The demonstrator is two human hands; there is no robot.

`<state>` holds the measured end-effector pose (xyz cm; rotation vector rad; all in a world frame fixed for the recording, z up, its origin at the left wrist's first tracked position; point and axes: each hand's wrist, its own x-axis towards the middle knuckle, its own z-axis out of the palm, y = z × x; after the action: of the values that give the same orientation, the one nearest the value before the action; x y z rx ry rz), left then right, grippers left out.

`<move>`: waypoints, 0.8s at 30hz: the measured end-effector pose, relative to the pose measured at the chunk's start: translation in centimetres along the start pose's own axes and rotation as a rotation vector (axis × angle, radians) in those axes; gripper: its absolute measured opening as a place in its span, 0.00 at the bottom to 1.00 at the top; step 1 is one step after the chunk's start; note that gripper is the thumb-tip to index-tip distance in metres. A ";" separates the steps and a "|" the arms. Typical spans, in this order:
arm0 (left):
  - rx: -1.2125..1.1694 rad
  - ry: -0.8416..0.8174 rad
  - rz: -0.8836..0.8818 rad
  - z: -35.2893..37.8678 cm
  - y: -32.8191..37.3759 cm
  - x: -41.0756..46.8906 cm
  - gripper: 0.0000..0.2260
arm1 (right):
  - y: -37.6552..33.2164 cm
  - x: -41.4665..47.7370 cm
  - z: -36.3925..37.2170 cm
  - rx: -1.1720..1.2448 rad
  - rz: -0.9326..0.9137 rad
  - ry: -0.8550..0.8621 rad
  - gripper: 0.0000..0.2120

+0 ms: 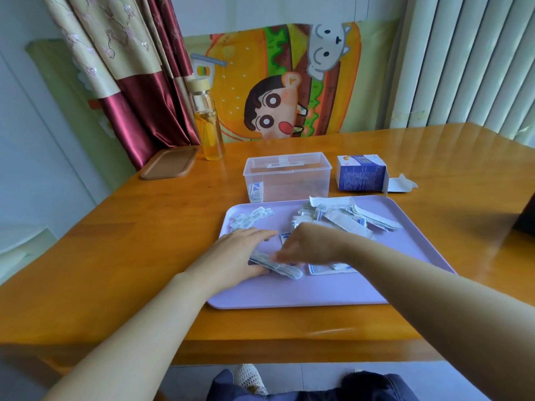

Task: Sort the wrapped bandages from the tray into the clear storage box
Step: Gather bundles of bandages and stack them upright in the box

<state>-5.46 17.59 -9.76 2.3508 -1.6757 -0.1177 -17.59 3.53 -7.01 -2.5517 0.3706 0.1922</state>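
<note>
A lilac tray [304, 290] lies on the wooden table with wrapped bandages scattered on it: a heap [344, 217] at the back right, a few [249, 219] at the back left. My left hand [240, 253] rests palm down on a small stack of wrapped bandages [278, 266] at the tray's left middle. My right hand [307, 246] hovers, blurred, over the same stack, fingers pointing down at it; more packets [330, 268] lie just under it. The clear storage box [286, 176] stands open behind the tray, with a few bandages [256, 192] leaning in its left corner.
A blue and white bandage carton [360, 173] lies open to the right of the box. A glass bottle [207, 123] with yellow liquid and a brown lid [169, 162] stand at the back left. A dark object [525, 215] sits at the right edge.
</note>
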 end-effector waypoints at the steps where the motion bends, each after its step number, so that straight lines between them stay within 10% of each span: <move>1: 0.005 -0.013 0.003 0.0 0.1 0.2 0.24 | 0.1 0.0 0.4 -0.016 -0.012 -0.016 0.21; 10: -0.120 0.023 0.015 0.0 -0.3 0.1 0.08 | 0.3 -0.2 2.5 -0.149 -0.101 0.341 0.10; 24: -0.263 0.033 -0.102 2.4 0.0 -1.7 0.19 | 0.9 0.0 2.9 -0.061 -0.096 0.218 0.16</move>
<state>-6.57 18.77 -12.18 2.2259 -1.4286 -0.2974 -18.07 4.36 -9.88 -2.6513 0.3269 -0.1138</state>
